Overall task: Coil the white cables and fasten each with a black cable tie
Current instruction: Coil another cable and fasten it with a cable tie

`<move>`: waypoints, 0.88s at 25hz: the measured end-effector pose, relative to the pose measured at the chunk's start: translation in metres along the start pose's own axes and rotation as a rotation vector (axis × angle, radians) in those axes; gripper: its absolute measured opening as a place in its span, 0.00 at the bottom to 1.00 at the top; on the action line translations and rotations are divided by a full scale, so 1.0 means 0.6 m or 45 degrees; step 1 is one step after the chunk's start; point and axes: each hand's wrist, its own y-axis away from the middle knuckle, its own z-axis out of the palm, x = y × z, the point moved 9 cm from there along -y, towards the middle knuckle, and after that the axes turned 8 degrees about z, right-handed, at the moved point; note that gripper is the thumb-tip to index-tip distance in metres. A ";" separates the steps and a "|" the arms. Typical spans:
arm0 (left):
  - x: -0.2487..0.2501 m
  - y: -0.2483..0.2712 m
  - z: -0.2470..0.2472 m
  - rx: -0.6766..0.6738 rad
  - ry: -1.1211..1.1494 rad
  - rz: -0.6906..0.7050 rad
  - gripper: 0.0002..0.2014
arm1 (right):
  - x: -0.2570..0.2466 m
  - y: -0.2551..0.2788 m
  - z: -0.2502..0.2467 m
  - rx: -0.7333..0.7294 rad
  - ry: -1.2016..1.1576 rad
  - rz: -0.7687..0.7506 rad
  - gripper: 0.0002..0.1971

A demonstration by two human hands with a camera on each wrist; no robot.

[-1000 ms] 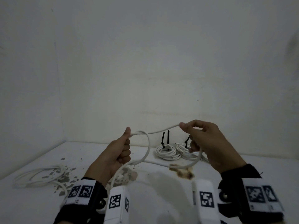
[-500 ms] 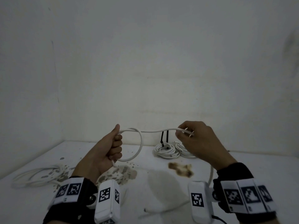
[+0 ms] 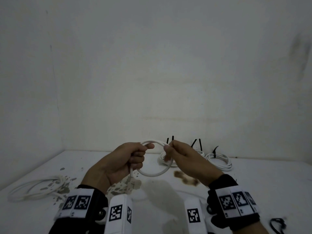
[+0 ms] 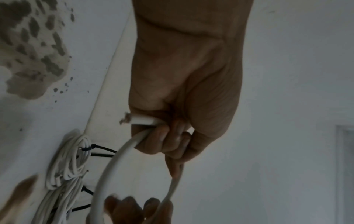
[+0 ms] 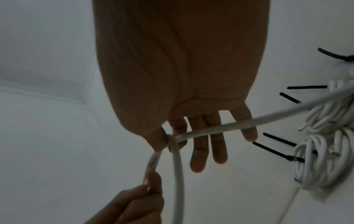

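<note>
A white cable [image 3: 152,174] hangs in a single round loop above the table between my hands. My left hand [image 3: 142,153] grips the loop in a fist, and the cut cable end [image 4: 142,120] sticks out beside the curled fingers [image 4: 168,141]. My right hand [image 3: 168,149] is close against it and pinches the cable [image 5: 220,128] between thumb and forefinger where the strands cross. Its other fingers [image 5: 208,148] stretch out straight behind the cable. In the right wrist view the rest of the cable trails off to the right.
Finished white coils [image 3: 219,160] bound with black ties [image 3: 200,144] lie at the back of the white table, near the wall. A loose white cable [image 3: 33,189] lies at the left. Spare black ties [image 3: 276,223] lie at the lower right. Brown stains [image 3: 185,179] mark the tabletop.
My right hand has moved left to meet the left hand, bringing the cable round. The wide strand between them has closed into one small loop.
</note>
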 end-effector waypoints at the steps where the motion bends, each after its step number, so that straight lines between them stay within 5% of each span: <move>1: 0.001 -0.004 0.001 0.008 -0.092 0.031 0.12 | 0.005 -0.002 -0.002 0.009 -0.080 0.027 0.19; 7: 0.020 -0.001 -0.010 0.022 -0.591 0.183 0.15 | -0.010 0.004 -0.042 0.234 -0.116 -0.101 0.18; 12: 0.025 0.004 -0.003 0.076 -0.464 0.102 0.18 | -0.014 0.009 -0.038 0.167 -0.122 -0.186 0.16; 16: 0.018 0.000 0.005 0.002 -0.735 0.182 0.11 | -0.007 0.000 -0.028 0.181 -0.047 -0.161 0.15; 22: 0.007 0.002 0.014 -0.155 -0.432 0.189 0.14 | 0.012 -0.002 -0.063 0.279 -0.217 -0.051 0.15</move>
